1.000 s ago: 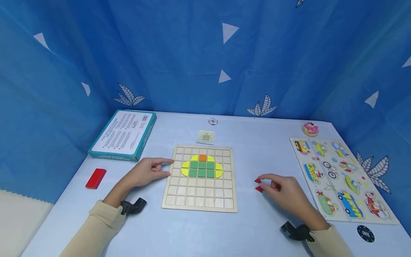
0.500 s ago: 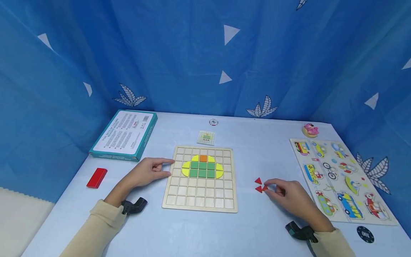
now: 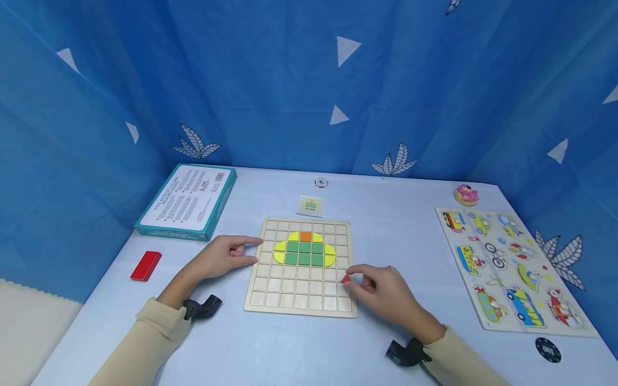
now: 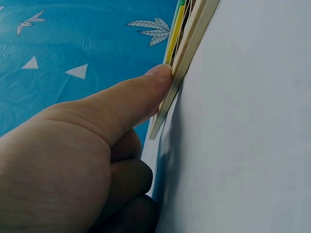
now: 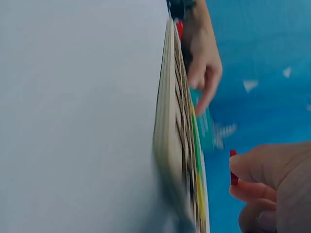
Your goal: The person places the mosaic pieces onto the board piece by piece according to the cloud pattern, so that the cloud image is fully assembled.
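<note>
A wooden grid board [image 3: 270, 300] lies on the white table with yellow rounded tiles [image 3: 279, 252], green square tiles [image 3: 304, 253] and one orange tile [image 3: 306, 236] set in it. At its left edge, my left hand [image 3: 219, 259] touches the rim with thumb and forefinger held out; the left wrist view shows the thumb [image 4: 158, 73] against the edge. My right hand [image 3: 386, 292] pinches a red triangle tile [image 3: 345, 279] between thumb and forefinger over the board's right edge. In the right wrist view, the tile [image 5: 233, 167] appears edge-on. Other red triangles are mostly hidden behind this hand.
A small pattern card [image 3: 310, 206] and a poker chip [image 3: 321, 183] lie behind the board. A teal box [image 3: 185, 201] and a red block [image 3: 146, 266] are left. To the right are a vehicle puzzle [image 3: 514, 268], a pink figure [image 3: 466, 194] and a black chip [image 3: 548, 350].
My right hand has picked up one red triangle tile from beside the others and moved left with it to the board's right edge. The left hand has stayed in place.
</note>
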Available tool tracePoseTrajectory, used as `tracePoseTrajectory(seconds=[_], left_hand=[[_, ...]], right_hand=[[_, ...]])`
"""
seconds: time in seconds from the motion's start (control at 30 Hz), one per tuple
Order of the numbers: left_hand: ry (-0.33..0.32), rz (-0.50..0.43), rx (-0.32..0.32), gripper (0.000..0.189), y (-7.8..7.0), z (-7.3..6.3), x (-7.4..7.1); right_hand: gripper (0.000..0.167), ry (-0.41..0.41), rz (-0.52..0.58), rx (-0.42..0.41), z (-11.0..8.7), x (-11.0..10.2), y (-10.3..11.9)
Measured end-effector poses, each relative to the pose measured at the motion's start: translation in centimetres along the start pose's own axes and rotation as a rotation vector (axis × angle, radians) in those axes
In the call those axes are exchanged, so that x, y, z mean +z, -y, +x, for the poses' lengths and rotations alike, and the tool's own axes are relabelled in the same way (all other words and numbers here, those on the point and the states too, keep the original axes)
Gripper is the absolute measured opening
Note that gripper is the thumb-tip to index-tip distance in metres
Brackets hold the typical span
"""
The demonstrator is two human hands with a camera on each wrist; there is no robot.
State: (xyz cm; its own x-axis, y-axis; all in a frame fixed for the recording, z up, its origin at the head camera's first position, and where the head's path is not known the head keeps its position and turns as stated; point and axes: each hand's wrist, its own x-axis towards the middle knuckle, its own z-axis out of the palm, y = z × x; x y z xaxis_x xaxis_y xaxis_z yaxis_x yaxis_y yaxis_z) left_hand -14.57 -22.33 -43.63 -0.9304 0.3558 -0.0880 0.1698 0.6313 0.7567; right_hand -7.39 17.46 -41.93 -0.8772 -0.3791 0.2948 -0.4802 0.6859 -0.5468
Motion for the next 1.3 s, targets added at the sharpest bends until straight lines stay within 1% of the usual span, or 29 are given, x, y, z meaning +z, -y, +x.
tracePoseTrajectory(seconds=[0.07, 0.17, 0.23, 0.33, 0.5, 0.7, 0.8, 0.87, 0.97, 1.03, 1.13, 1.2, 1.3], left_hand=[[-0.002, 0.001, -0.002, 0.049, 0.0, -0.1, -0.1], [-0.005, 0.0, -0.007, 0.048, 0.0, -0.1, -0.1], [-0.001, -0.001, -0.005, 0.048, -0.1, -0.1, -0.1], [0.002, 0.003, -0.005, 0.048, -0.2, -0.1, -0.1], [0.003, 0.008, -0.014, 0.048, -0.3, 0.0, 0.0], [0.002, 0.007, -0.006, 0.048, -0.1, -0.1, 0.0], [0.0, 0.003, 0.003, 0.048, -0.2, 0.0, 0.0], [-0.001, 0.002, 0.007, 0.047, -0.2, 0.0, 0.0], [-0.001, 0.005, 0.006, 0.047, -0.1, 0.0, 0.1], [-0.003, 0.008, 0.002, 0.048, -0.1, 0.0, 0.2], [-0.003, 0.011, -0.004, 0.048, 0.0, 0.0, 0.2], [-0.004, 0.015, -0.003, 0.048, 0.0, 0.0, 0.2], [-0.006, 0.02, 0.0, 0.048, 0.0, 0.0, 0.1]], right_hand=[[0.018, 0.03, 0.019, -0.047, 1.3, 1.4, 1.3], [0.016, 0.074, 0.025, -0.076, 3.2, 3.4, 2.8], [0.016, 0.101, 0.021, -0.08, 4.1, 4.6, 3.6], [0.018, 0.13, 0.016, -0.064, 5.0, 5.8, 4.4], [0.019, 0.14, -0.028, -0.079, 6.0, 6.9, 5.2], [0.022, 0.144, -0.071, -0.086, 6.3, 7.2, 5.4], [0.026, 0.135, -0.056, -0.075, 6.1, 6.9, 5.2], [0.027, 0.107, -0.04, -0.063, 5.8, 6.4, 4.8], [0.023, 0.053, -0.013, -0.029, 4.9, 5.1, 3.9], [0.022, 0.02, 0.013, -0.013, 4.0, 3.9, 2.8], [0.02, -0.005, 0.03, 0.007, 2.3, 1.8, 0.8], [0.02, -0.018, 0.019, 0.024, 1.1, 0.4, -0.7], [0.021, -0.039, -0.043, 0.091, -0.9, -1.5, -2.9]])
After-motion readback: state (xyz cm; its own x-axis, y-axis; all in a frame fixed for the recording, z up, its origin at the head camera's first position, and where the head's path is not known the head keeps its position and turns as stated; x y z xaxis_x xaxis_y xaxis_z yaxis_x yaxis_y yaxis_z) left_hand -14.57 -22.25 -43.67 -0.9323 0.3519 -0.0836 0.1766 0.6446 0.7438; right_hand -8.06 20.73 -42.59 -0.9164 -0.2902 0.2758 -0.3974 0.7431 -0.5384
